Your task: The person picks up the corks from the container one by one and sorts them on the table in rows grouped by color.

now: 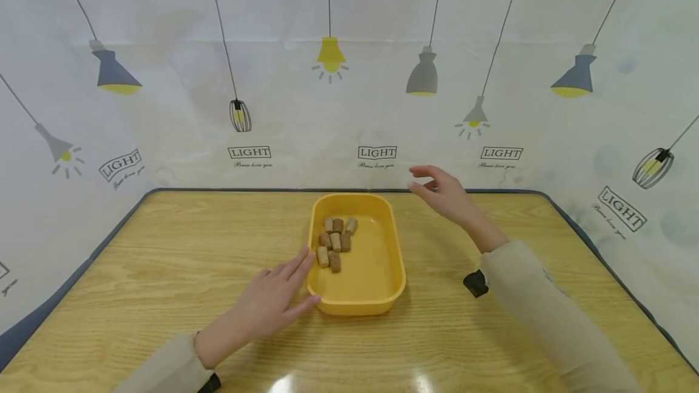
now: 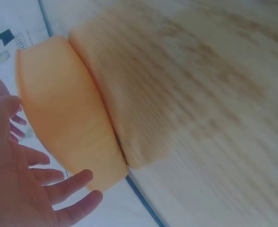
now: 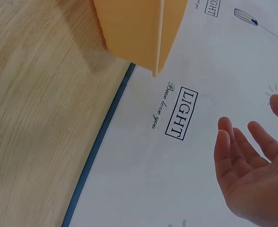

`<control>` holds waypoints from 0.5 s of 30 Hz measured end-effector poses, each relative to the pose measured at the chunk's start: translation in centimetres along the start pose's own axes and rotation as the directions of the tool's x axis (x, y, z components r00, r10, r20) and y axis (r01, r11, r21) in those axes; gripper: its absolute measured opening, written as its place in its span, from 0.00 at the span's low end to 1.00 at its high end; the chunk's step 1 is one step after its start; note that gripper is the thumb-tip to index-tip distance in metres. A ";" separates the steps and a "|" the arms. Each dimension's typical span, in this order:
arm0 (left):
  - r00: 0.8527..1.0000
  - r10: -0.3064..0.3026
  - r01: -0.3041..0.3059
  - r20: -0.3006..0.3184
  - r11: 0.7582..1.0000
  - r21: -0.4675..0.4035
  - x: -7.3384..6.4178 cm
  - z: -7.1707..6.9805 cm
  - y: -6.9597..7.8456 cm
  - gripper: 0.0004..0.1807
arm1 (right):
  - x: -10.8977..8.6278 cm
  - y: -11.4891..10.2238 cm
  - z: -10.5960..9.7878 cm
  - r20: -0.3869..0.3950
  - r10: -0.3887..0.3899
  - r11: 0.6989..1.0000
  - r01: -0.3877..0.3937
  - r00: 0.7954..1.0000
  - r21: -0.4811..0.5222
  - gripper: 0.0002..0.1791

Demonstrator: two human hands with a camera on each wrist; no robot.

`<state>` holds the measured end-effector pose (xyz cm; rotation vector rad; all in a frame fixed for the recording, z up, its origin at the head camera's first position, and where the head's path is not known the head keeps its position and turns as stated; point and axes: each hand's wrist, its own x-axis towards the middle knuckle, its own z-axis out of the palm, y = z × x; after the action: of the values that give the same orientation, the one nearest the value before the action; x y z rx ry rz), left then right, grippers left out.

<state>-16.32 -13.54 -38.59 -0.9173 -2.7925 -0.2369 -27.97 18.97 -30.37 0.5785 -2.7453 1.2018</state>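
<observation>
Pale sleeves extend forward: the left hand, fingers straight, touches the yellow tub at its left; the right hand, thumb and fingers apart, hovers at far right.

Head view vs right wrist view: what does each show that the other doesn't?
Head only: the left hand with its fingers at the left side of the yellow tray, the cork-like pieces lying in the tray, and both beige sleeves.

Right wrist only: a broad look at the tray's outer side wall, plus the right hand from its palm side.

Both: the right hand, holding nothing and apart from the tray; part of the tray; the wood table; the printed backdrop with "LIGHT" lettering.
</observation>
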 end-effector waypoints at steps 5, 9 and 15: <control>1.000 -0.007 0.007 -0.007 1.000 0.012 0.0 0.3 0.0 0.39 | 1.1 -0.7 1.1 0.026 0.024 1.000 -0.024 0.999 -0.002 0.24; 1.000 -0.015 0.015 0.008 1.000 0.019 0.0 0.3 0.2 0.39 | 1.8 -1.1 2.1 0.058 0.035 0.999 -0.035 0.998 -0.004 0.23; 0.999 -0.026 0.026 0.029 0.999 0.018 -0.1 0.2 0.3 0.39 | 2.8 -2.3 3.4 0.095 0.030 1.000 -0.031 0.995 0.004 0.21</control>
<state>-16.15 -13.34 -38.77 -0.8877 -2.8304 -0.2033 -29.49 14.21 -30.52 0.6123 -2.8396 1.2200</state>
